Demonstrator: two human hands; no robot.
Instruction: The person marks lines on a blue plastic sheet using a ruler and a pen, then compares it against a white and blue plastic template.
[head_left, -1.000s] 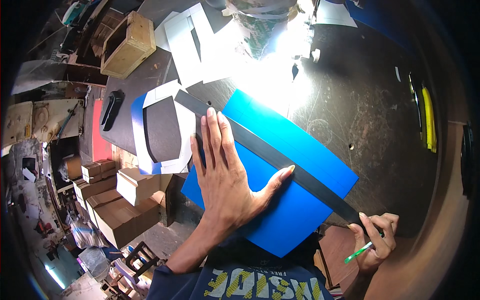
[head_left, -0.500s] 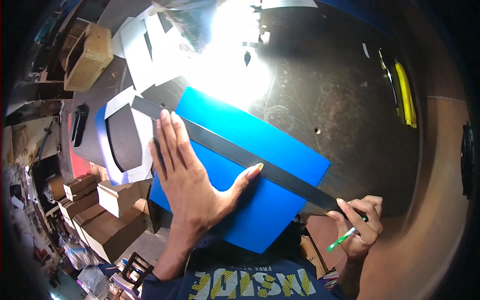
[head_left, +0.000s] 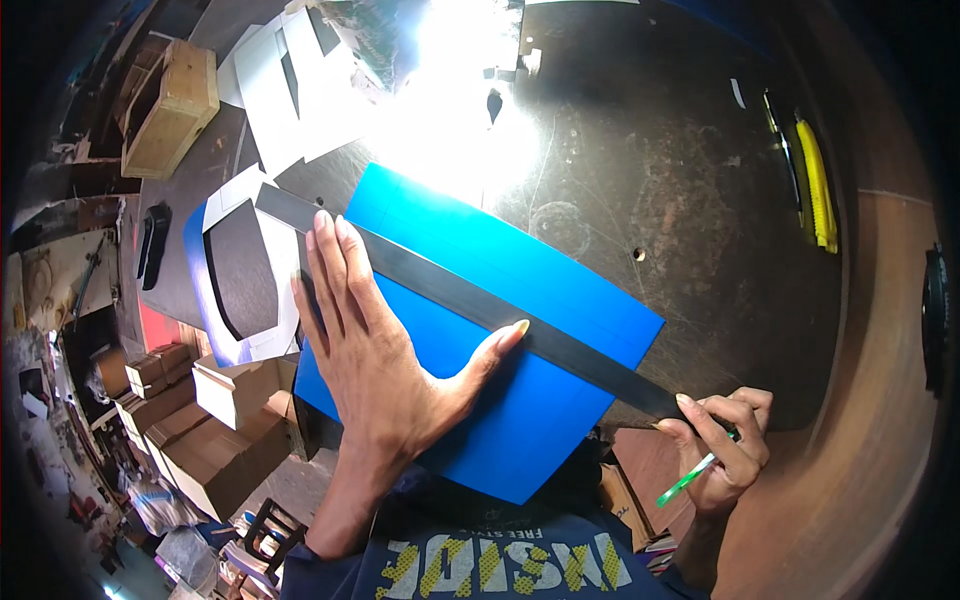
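- Far left, a small black plastic object (head_left: 152,246) lay near the edge of the dark, scratched tabletop (head_left: 640,180).
- Just beyond it stood an open pale wooden box (head_left: 178,108), and lower down, brown cardboard cartons (head_left: 205,430) were stacked.
- Next came a white-and-blue paper frame (head_left: 277,290) with a large cut-out middle.
- The person's left hand (head_left: 375,355) was spread flat, fingers straight and thumb held wide, fingertips resting on a long flat black strip (head_left: 440,286).
- Under hand and strip, a broad smooth blue sheet (head_left: 520,400) lay slantwise at the near side of the tabletop; the strip crossed it diagonally, its far end over the paper frame.
- The right hand (head_left: 722,448) was curled around a slim green-and-white pen (head_left: 684,484), thumb and forefinger at the strip's near end.
- Far right, a yellow-handled tool (head_left: 817,185) lay beside a thin dark one (head_left: 784,158).
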